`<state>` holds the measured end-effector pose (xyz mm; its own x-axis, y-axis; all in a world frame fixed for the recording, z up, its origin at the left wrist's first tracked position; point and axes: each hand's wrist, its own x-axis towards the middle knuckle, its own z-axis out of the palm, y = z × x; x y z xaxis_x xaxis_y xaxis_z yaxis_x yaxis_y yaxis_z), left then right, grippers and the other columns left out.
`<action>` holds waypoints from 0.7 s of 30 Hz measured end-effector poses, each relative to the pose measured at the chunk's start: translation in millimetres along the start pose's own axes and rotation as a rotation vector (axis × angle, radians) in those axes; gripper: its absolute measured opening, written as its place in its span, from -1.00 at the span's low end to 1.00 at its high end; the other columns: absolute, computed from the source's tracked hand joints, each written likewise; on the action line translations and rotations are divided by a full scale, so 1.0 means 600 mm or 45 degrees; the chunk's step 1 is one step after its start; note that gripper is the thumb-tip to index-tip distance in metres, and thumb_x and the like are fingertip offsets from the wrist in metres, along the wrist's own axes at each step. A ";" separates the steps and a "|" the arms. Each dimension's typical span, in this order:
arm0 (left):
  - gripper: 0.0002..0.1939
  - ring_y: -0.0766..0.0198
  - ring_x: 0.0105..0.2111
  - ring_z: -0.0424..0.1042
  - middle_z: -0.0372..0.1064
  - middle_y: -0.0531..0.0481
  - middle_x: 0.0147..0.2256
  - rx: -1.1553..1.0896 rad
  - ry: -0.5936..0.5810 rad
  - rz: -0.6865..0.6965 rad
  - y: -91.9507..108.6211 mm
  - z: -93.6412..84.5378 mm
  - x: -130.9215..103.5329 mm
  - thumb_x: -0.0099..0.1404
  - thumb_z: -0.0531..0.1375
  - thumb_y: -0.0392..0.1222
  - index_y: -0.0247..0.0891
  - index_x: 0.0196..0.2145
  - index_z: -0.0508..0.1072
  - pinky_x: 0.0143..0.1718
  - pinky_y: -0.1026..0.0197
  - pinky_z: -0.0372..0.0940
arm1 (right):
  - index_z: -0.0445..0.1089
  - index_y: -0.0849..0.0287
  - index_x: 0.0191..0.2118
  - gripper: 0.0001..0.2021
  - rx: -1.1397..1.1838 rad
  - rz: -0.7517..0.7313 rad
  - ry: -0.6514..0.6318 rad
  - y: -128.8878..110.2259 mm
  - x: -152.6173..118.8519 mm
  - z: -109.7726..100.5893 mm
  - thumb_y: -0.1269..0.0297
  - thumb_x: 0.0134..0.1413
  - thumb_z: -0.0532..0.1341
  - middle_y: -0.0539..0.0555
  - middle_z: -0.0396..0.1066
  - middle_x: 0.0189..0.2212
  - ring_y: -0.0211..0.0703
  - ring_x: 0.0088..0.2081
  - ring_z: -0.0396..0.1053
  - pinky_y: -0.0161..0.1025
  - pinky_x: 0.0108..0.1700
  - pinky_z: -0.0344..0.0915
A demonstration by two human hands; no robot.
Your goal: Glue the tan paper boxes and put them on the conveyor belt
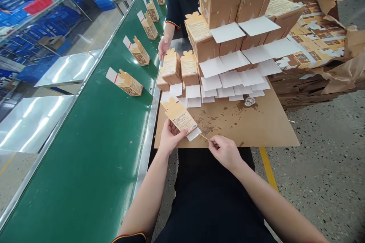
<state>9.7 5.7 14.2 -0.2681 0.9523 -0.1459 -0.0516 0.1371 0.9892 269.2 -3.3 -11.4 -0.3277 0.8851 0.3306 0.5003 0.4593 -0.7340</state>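
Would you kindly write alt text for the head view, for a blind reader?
A person's left hand holds a tan printed cardboard box with a white end flap; the right hand holds a thin pale stick near the flap. Stacked brown cardboard boxes stand ahead, and more cardboard boxes line a green conveyor belt on the left.

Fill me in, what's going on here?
A person holds a small box in the left hand and pinches a thin stick in the right hand, its tip by the box's white flap; whether they touch is hard to tell. Ahead, stacked boxes stand on the table, white flaps sticking out. To the left, a row of boxes lines the green belt. A co-worker's hand is near the belt's edge.
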 end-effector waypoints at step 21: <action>-0.23 -0.23 0.10 0.65 0.60 -0.21 0.05 0.469 0.212 0.226 -0.033 -0.005 -0.051 0.03 0.65 -0.06 -0.09 0.14 0.47 0.15 -0.21 0.56 | 0.50 0.03 -0.40 -0.76 0.061 0.183 0.284 -0.003 -0.019 -0.073 0.26 0.35 0.26 0.00 0.53 -0.53 -0.19 -0.55 0.45 -0.27 -0.44 0.47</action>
<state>15.8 -27.2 -0.9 -0.3946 0.9171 0.0563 0.3475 0.0922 0.9331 307.2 -11.0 12.0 -0.0687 0.9380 0.3399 0.4883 0.3287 -0.8084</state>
